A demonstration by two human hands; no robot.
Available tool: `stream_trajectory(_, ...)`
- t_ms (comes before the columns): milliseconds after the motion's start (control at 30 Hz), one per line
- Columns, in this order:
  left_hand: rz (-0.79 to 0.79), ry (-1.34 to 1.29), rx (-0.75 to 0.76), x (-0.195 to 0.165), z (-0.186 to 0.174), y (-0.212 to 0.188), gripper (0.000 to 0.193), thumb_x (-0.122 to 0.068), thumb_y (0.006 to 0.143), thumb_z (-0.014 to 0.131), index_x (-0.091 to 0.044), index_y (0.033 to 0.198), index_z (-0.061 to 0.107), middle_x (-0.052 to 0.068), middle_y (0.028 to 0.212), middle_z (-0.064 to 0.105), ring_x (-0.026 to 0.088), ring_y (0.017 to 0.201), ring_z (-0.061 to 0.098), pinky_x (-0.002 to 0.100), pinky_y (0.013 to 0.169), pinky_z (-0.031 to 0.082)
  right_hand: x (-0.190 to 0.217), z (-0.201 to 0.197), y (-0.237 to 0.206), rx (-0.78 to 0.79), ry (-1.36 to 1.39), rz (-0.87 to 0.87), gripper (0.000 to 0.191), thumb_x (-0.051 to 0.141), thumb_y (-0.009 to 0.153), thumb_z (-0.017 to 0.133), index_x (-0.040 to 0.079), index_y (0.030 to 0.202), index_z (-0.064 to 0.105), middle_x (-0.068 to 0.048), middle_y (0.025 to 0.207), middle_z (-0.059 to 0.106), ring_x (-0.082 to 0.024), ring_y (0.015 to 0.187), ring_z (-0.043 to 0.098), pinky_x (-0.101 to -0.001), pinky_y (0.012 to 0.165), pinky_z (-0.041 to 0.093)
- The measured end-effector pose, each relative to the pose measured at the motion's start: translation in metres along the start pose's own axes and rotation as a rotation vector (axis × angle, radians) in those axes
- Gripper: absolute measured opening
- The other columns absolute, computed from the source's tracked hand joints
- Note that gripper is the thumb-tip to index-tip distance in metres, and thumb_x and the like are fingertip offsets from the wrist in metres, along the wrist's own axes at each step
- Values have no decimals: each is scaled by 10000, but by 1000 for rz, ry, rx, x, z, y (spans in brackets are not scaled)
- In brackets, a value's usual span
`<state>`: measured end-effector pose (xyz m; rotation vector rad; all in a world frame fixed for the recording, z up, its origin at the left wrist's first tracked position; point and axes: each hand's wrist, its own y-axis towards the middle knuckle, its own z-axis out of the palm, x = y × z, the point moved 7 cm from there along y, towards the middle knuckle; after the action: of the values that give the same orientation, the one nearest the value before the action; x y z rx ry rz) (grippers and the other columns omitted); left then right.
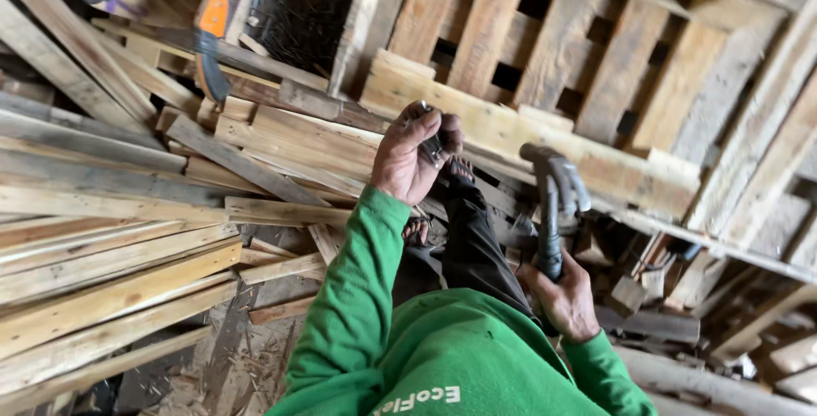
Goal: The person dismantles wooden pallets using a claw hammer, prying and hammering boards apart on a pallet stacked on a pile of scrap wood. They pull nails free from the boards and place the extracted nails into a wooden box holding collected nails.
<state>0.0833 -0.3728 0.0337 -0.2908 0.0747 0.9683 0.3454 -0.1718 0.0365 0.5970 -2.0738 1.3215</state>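
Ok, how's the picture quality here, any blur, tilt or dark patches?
Head view: strongly tilted, with wide-angle bending at the edges; soft daylight, no glare. The left hand and the hammer in the right hand are fairly sharp; the planks at the left edge smear slightly. The pallet gaps and the space under the legs are dark shadow.

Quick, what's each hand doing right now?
Left hand: closed, pinching small dark metal pieces, likely nails.
Right hand: closed in a grip on the handle of a claw hammer, head raised.
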Motion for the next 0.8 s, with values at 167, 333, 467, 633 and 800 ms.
stream_trajectory(167, -163, 24, 42, 61, 23, -28, 97, -104, 957, 746, -72, 1001, 665, 142, 1016, 721, 244, 895, 703, 365, 790, 589, -41, 13, -71, -93, 322, -36, 160, 107, 897, 694, -16, 938, 601, -82, 625, 592, -149, 479, 528, -304, 469, 436)
stream_trajectory(333, -394, 9, 96, 126, 39, -56, 183, -205, 895, 782, -88, 982, 671, 64, 880, 662, 188, 791, 645, 354, 619, 553, -72, 13, -128, -189, 515, 5, 165, 90, 873, 671, 7, 994, 596, -53, 662, 591, -143, 475, 517, -313, 436, 442)
stream_trajectory(467, -449, 71, 113, 167, 35, -67, 194, -206, 925, 793, -74, 936, 651, 22, 868, 612, 128, 808, 583, 287, 685, 488, -89, 11, -133, -233, 590, 6, 142, 94, 907, 648, 6, 999, 586, -58, 653, 577, -150, 473, 514, -315, 443, 447)
stream_trajectory(633, -507, 195, 210, 236, 26, -66, 152, -153, 886, 817, -95, 902, 677, -50, 804, 578, 60, 677, 511, 230, 580, 397, -136, -21, -123, -329, 587, 109, 118, 110, 925, 657, 23, 955, 583, -48, 625, 549, -142, 462, 503, -314, 431, 424)
stream_trajectory(800, -400, 727, 68, 309, 16, -33, 207, -221, 912, 799, -38, 1007, 781, 6, 851, 723, 65, 644, 520, 239, 541, 398, -163, -70, -118, -347, 723, 39, 215, 210, 943, 681, 30, 942, 563, -38, 621, 558, -138, 451, 529, -304, 420, 449)
